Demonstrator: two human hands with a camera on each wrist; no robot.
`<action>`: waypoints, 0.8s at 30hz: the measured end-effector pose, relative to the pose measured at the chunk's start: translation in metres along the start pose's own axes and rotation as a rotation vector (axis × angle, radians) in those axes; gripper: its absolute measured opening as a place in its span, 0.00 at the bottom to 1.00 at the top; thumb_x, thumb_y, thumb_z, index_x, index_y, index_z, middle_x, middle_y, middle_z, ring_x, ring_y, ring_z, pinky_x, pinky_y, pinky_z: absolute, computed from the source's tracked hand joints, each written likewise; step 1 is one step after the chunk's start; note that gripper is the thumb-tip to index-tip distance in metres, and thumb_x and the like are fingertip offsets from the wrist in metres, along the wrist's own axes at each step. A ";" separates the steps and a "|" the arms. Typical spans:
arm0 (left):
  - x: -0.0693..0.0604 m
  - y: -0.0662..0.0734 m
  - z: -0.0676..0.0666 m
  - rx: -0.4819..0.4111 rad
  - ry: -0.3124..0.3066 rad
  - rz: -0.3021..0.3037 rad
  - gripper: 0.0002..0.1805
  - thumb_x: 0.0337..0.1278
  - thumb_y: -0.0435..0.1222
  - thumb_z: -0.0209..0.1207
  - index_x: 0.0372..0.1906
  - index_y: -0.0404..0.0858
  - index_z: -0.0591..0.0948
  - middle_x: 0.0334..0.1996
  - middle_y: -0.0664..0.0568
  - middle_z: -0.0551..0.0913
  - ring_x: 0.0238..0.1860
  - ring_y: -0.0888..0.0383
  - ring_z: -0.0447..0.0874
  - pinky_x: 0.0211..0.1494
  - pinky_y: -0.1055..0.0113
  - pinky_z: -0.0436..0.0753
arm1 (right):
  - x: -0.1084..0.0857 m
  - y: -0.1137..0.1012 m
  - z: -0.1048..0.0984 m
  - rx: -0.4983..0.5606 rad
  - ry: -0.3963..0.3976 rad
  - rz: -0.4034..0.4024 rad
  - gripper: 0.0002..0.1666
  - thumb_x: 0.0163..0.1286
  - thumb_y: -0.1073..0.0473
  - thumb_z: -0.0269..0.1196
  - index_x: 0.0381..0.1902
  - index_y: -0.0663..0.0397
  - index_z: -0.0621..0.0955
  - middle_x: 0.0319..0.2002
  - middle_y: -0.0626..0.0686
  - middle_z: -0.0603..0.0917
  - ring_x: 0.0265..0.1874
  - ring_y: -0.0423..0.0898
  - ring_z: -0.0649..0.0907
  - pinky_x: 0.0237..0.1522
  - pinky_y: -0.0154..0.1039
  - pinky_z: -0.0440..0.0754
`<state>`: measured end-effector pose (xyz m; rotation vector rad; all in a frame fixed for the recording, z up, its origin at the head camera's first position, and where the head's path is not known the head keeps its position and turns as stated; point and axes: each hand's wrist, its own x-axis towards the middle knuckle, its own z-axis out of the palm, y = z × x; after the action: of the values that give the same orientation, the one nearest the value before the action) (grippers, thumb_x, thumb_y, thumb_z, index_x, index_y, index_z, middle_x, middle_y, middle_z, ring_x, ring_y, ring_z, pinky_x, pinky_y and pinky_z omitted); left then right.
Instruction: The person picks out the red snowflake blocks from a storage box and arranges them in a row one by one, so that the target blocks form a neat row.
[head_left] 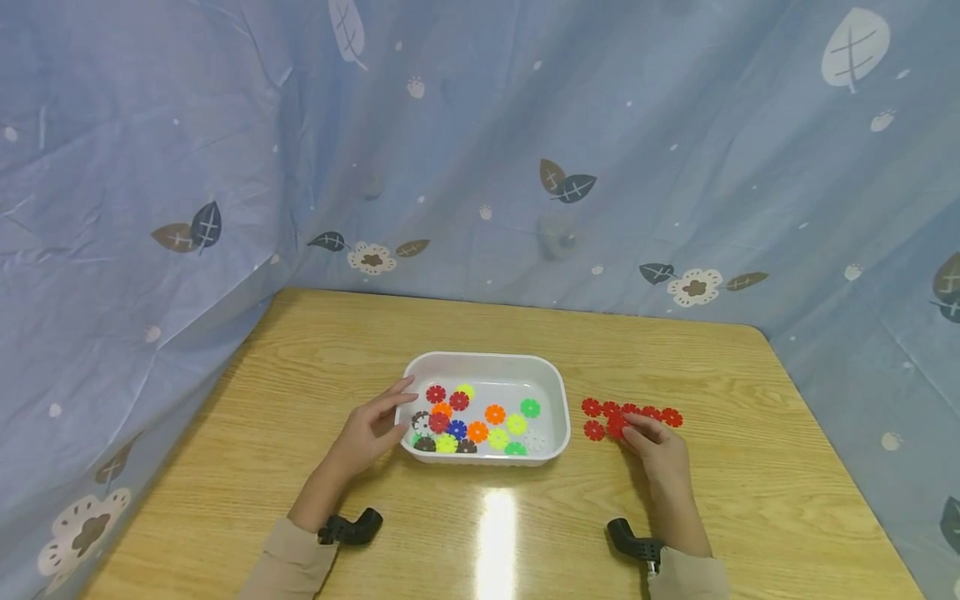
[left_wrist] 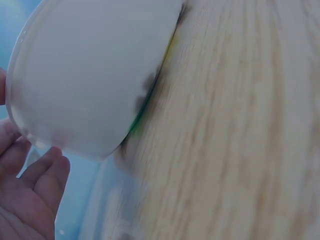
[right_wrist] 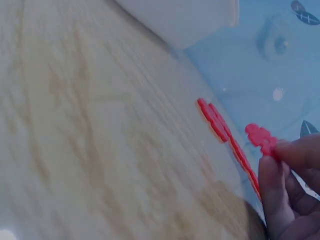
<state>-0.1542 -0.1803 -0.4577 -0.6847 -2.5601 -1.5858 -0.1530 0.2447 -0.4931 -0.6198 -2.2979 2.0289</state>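
Observation:
In the head view a white tray [head_left: 489, 457] holds flat notched discs of several colours. The left hand [head_left: 365, 431] rests at the tray's left end, fingers over the rim; in the left wrist view this hand [left_wrist: 32, 185] touches the tray's outer wall [left_wrist: 85, 80]. To the right of the tray, a row of red discs [head_left: 592, 407] lies on the table, with another red disc [head_left: 594, 430] in front of it. The right hand [head_left: 663, 457] pinches a red disc [right_wrist: 261, 138] between thumb and finger, just above the table in the right wrist view.
The wooden table [head_left: 757, 467] reaches back to a blue patterned cloth [head_left: 480, 167], which also hangs at both sides. Each wrist wears a black mount, the left one [head_left: 352, 528] and the right one [head_left: 633, 542]. Light reflects off the table in front of the tray.

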 end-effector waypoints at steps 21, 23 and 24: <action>-0.001 0.001 0.000 0.016 0.004 -0.007 0.20 0.56 0.24 0.59 0.56 0.31 0.77 0.68 0.36 0.65 0.69 0.39 0.60 0.65 0.69 0.67 | -0.005 0.005 0.006 -0.461 0.124 -0.178 0.15 0.66 0.61 0.61 0.48 0.61 0.82 0.41 0.60 0.85 0.32 0.28 0.76 0.33 0.20 0.72; -0.001 0.002 0.000 0.021 0.004 -0.010 0.20 0.56 0.24 0.59 0.56 0.31 0.77 0.68 0.36 0.65 0.69 0.39 0.60 0.65 0.64 0.68 | -0.006 0.004 0.007 -0.476 0.130 -0.190 0.15 0.66 0.62 0.60 0.48 0.62 0.82 0.41 0.60 0.85 0.33 0.30 0.77 0.33 0.20 0.73; 0.000 0.002 0.000 0.022 0.004 -0.012 0.20 0.55 0.25 0.59 0.56 0.31 0.77 0.68 0.36 0.65 0.69 0.39 0.60 0.65 0.61 0.68 | -0.007 0.004 0.007 -0.482 0.133 -0.190 0.15 0.66 0.61 0.60 0.48 0.62 0.82 0.41 0.60 0.85 0.33 0.31 0.77 0.32 0.20 0.73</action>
<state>-0.1529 -0.1797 -0.4562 -0.6650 -2.5798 -1.5580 -0.1477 0.2361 -0.4969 -0.5016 -2.6535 1.3155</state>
